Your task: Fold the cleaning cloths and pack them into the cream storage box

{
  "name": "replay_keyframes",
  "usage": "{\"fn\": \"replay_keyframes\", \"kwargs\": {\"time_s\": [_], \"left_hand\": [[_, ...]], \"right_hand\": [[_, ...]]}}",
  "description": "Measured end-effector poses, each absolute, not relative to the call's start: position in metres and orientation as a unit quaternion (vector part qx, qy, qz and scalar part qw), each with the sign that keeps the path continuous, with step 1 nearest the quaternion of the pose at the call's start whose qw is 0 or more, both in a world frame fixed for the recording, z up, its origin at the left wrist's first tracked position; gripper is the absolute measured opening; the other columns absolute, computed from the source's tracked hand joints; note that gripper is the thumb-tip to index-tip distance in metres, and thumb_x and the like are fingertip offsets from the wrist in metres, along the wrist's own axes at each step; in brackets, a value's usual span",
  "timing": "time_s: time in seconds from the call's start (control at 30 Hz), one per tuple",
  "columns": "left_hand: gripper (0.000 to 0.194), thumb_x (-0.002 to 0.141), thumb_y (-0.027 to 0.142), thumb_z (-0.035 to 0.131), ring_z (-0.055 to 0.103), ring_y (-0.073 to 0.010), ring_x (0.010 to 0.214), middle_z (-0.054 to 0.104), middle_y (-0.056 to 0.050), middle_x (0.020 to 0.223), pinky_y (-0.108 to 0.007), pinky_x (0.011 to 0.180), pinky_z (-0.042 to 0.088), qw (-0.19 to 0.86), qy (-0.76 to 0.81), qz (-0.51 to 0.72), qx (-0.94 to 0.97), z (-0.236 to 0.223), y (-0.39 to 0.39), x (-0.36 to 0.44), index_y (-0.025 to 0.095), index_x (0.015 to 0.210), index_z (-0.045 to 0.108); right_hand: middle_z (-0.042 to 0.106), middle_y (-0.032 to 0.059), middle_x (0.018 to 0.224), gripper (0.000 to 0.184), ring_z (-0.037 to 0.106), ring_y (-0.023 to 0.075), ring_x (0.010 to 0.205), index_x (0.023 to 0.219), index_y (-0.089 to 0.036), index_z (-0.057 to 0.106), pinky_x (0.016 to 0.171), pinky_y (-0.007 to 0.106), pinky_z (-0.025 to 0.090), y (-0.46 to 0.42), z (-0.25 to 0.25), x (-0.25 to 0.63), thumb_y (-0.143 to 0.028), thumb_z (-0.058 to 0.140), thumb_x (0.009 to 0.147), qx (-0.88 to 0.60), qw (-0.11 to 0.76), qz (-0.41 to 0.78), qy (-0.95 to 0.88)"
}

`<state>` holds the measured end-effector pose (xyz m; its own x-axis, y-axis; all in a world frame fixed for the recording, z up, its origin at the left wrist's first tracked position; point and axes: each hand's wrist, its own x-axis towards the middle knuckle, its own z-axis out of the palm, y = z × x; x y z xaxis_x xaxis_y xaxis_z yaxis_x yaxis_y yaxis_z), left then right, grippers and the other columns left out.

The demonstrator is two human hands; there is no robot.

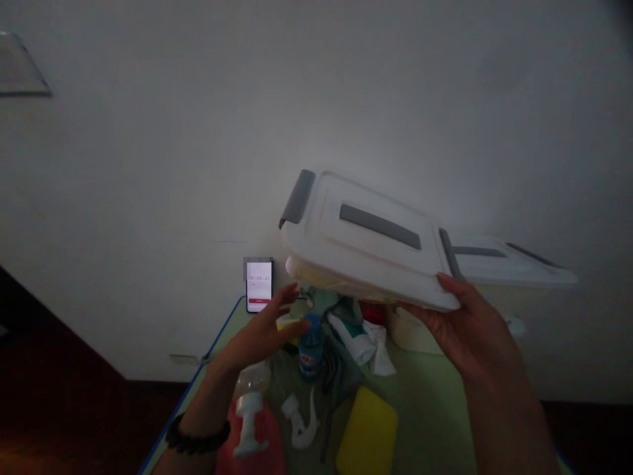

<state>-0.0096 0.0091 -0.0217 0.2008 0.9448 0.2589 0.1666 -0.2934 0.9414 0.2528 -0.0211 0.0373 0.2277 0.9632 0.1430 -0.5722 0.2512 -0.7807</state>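
Observation:
Gripped at its right front corner by my right hand, a white storage box with a lid and grey clips hangs tilted above the table. My left hand is apart from the box, fingers spread, close to a blue-capped bottle; whether it touches the bottle I cannot tell. Beneath the box are a grey-green cloth, a white and green tube and a crumpled white tissue. What the box contains is hidden.
A second lidded box stands behind on the right. On the green table are a pink pump bottle, a white spray head and a yellow sponge. A phone leans against the wall.

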Motion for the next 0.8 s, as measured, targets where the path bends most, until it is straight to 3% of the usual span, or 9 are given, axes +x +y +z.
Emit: {"fn": "replay_keyframes", "kwargs": {"time_s": [0.1, 0.2, 0.33, 0.47, 0.57, 0.67, 0.8], "left_hand": [[0.039, 0.065, 0.029, 0.075, 0.063, -0.0273, 0.099, 0.07, -0.007, 0.101, -0.041, 0.091, 0.045, 0.416, 0.418, 0.35, 0.728, -0.023, 0.006, -0.005, 0.024, 0.103, 0.067], [0.023, 0.068, 0.034, 0.071, 0.066, -0.0233, 0.08, 0.071, -0.005, 0.083, -0.033, 0.073, 0.052, 0.431, 0.443, 0.356, 0.7, -0.027, 0.012, 0.001, 0.02, 0.086, 0.067], [0.03, 0.077, 0.048, 0.056, 0.064, -0.0211, 0.072, 0.065, -0.004, 0.078, -0.031, 0.062, 0.051, 0.387, 0.521, 0.41, 0.641, -0.044, 0.032, -0.008, 0.018, 0.081, 0.057], [0.039, 0.076, 0.056, 0.05, 0.062, -0.0213, 0.066, 0.062, -0.003, 0.069, -0.03, 0.053, 0.05, 0.379, 0.566, 0.393, 0.618, -0.059, 0.043, -0.023, 0.017, 0.075, 0.054], [0.04, 0.076, 0.054, 0.051, 0.062, -0.0211, 0.062, 0.063, -0.004, 0.069, -0.029, 0.051, 0.049, 0.388, 0.576, 0.349, 0.629, -0.063, 0.043, -0.023, 0.015, 0.081, 0.057], [0.042, 0.077, 0.047, 0.053, 0.064, -0.0214, 0.061, 0.067, -0.006, 0.075, -0.029, 0.05, 0.048, 0.388, 0.583, 0.309, 0.643, -0.066, 0.042, -0.015, 0.014, 0.102, 0.056], [0.041, 0.078, 0.037, 0.055, 0.066, -0.0238, 0.07, 0.07, -0.007, 0.075, -0.031, 0.061, 0.048, 0.367, 0.584, 0.286, 0.665, -0.069, 0.042, -0.003, 0.014, 0.112, 0.056]], "right_hand": [[0.069, 0.0023, 0.108, 0.028, 0.067, 0.0204, 0.095, 0.106, -0.022, 0.061, 0.061, 0.03, 0.064, -0.023, 0.041, 0.252, -0.014, 0.05, 0.082, -0.296, 0.733, 0.533, -0.303], [0.069, 0.0019, 0.109, 0.028, 0.066, 0.0199, 0.096, 0.107, -0.022, 0.061, 0.062, 0.029, 0.064, -0.023, 0.042, 0.25, -0.014, 0.05, 0.082, -0.298, 0.74, 0.525, -0.298], [0.07, 0.002, 0.106, 0.031, 0.067, 0.0206, 0.092, 0.108, -0.022, 0.06, 0.06, 0.032, 0.064, -0.022, 0.041, 0.248, -0.012, 0.051, 0.08, -0.299, 0.741, 0.528, -0.288], [0.071, 0.005, 0.101, 0.033, 0.068, 0.0217, 0.087, 0.11, -0.018, 0.058, 0.057, 0.035, 0.063, -0.022, 0.043, 0.242, -0.009, 0.05, 0.079, -0.294, 0.746, 0.534, -0.27], [0.07, 0.0059, 0.102, 0.034, 0.068, 0.0215, 0.086, 0.112, -0.017, 0.057, 0.057, 0.034, 0.063, -0.022, 0.044, 0.237, -0.008, 0.048, 0.081, -0.287, 0.74, 0.544, -0.273], [0.07, 0.0059, 0.102, 0.036, 0.069, 0.0217, 0.086, 0.115, -0.017, 0.056, 0.055, 0.034, 0.063, -0.02, 0.044, 0.236, -0.008, 0.049, 0.08, -0.294, 0.734, 0.549, -0.271], [0.07, 0.0055, 0.1, 0.04, 0.069, 0.0211, 0.083, 0.118, -0.017, 0.054, 0.059, 0.035, 0.063, -0.016, 0.039, 0.238, -0.007, 0.052, 0.079, -0.312, 0.73, 0.545, -0.27]]}}
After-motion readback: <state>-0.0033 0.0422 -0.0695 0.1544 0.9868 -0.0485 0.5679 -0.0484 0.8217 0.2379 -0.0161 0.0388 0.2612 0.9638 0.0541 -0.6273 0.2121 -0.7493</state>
